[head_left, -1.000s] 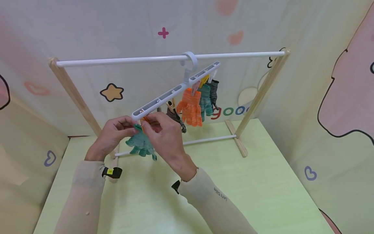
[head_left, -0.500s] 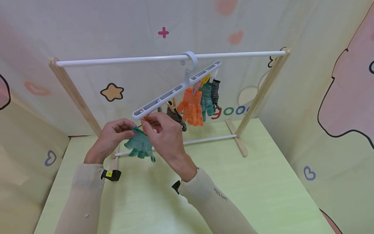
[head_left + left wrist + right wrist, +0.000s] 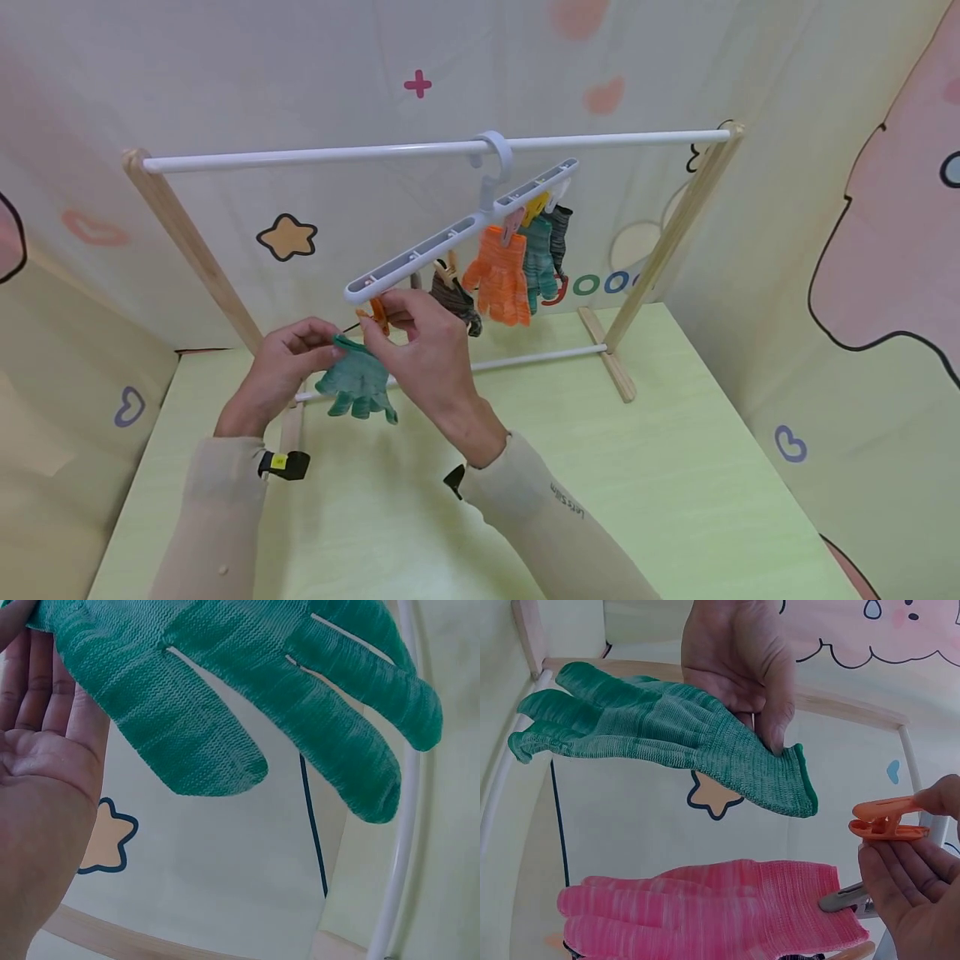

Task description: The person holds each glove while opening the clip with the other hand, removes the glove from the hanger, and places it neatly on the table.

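Note:
My left hand (image 3: pixel 288 371) pinches a green knit glove (image 3: pixel 358 379) near its cuff, between thumb and fingers. The glove's fingers droop down in the head view and spread across the left wrist view. With thumb and fingers, my right hand (image 3: pixel 431 358) pinches an orange clothespin (image 3: pixel 889 817) just under the near end of a white hanger (image 3: pixel 416 257). A gap shows between clothespin and green cuff in the right wrist view. Below them there, a pink glove (image 3: pixel 697 907) hangs from a grey clip (image 3: pixel 844 898); my right hand mostly hides it in the head view.
The hanger hooks over a rack's white rod (image 3: pixel 315 156). Farther along it hang a dark glove (image 3: pixel 453 302), an orange glove (image 3: pixel 501 275), a teal glove (image 3: pixel 538 254) and a grey-black glove (image 3: pixel 558 233), on clothespins. Wooden legs (image 3: pixel 198 246) stand on the pale green table (image 3: pixel 675 483).
My left hand has moved down and slightly left with the green glove, whose cuff has come away from the orange clothespin. The hanger has swung slightly to the right.

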A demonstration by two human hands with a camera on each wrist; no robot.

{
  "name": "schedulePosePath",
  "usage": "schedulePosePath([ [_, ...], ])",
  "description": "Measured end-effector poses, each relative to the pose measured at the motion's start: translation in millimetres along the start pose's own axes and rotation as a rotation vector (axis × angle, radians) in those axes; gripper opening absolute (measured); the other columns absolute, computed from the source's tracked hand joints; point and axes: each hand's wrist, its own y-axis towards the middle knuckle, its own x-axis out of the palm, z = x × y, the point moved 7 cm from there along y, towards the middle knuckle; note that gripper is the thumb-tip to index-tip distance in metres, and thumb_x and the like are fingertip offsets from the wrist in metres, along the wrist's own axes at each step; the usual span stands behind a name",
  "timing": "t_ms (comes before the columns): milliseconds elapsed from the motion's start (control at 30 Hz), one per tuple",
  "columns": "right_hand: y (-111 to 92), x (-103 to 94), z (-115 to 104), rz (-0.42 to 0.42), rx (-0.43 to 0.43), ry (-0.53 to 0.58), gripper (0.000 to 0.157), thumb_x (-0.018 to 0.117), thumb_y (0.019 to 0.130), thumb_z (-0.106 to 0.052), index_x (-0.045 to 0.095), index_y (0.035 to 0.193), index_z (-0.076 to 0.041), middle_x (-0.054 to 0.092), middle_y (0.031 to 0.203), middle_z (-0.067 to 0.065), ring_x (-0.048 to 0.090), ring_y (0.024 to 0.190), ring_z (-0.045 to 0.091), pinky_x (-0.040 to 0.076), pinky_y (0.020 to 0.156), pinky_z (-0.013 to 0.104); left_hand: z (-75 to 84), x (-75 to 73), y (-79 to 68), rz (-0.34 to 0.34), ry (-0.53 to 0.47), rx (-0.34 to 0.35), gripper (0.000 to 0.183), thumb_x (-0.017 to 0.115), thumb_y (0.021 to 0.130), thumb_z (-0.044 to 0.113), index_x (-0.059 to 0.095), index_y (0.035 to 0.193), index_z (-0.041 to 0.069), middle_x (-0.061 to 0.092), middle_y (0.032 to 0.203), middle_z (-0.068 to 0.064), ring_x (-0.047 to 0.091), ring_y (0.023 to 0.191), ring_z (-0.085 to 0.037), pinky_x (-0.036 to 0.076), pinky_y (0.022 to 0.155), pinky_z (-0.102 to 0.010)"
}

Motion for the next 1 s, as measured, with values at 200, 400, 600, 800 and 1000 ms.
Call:
schedulePosePath([
  [200,-1,-0.2,-1,-0.007,0.002,0.022,0.027,0.081,0.094,-0.006,0.070,0.117,0.003,0.072,0.110,0.013,0.074,0.097,0.022,0.057,0.093,0.022,-6.9,-0.1,-5.5,0.053,-0.102,-0.021,0.009,0.071,0.104,0.009,0.072,0.111,0.012,0.074,0.100,0.000,0.069,0.088,-0.014,0.060,0.086,-0.025],
  [400,0,-1.1,-1,-0.012,-0.004,0.015,0.029,0.083,0.093,-0.007,0.070,0.117,0.003,0.073,0.110,0.013,0.074,0.097,0.022,0.057,0.092,0.022,-16.2,-0.3,-10.1,0.144,-0.167,-0.058,0.010,0.073,0.103,0.012,0.073,0.112,0.013,0.074,0.101,0.003,0.069,0.091,-0.012,0.060,0.088,-0.025],
  [600,1,-1.4,0,-0.013,-0.017,-0.004,0.029,0.083,0.093,-0.009,0.070,0.117,0.003,0.073,0.109,0.013,0.075,0.096,0.022,0.058,0.091,0.023,-23.7,-1.3,-15.0,0.254,-0.277,-0.059,0.010,0.073,0.102,0.008,0.072,0.109,0.014,0.074,0.099,0.003,0.071,0.088,-0.011,0.061,0.083,-0.024],
  [800,1,-1.4,1,-0.020,-0.005,-0.024,0.031,0.083,0.094,-0.011,0.070,0.119,0.003,0.073,0.110,0.012,0.075,0.097,0.023,0.057,0.089,0.022,-32.2,-1.7,-22.2,0.348,-0.378,-0.080,0.012,0.071,0.102,0.005,0.074,0.107,0.015,0.075,0.099,0.004,0.070,0.087,-0.010,0.060,0.081,-0.023],
  [1000,1,-1.2,0,-0.018,-0.010,-0.015,0.032,0.084,0.093,-0.010,0.070,0.119,0.003,0.074,0.109,0.013,0.075,0.096,0.023,0.058,0.090,0.023,-43.3,-1.5,-31.0,0.406,-0.466,-0.106,0.011,0.071,0.102,0.004,0.073,0.107,0.013,0.075,0.098,0.003,0.071,0.087,-0.011,0.060,0.080,-0.023],
])
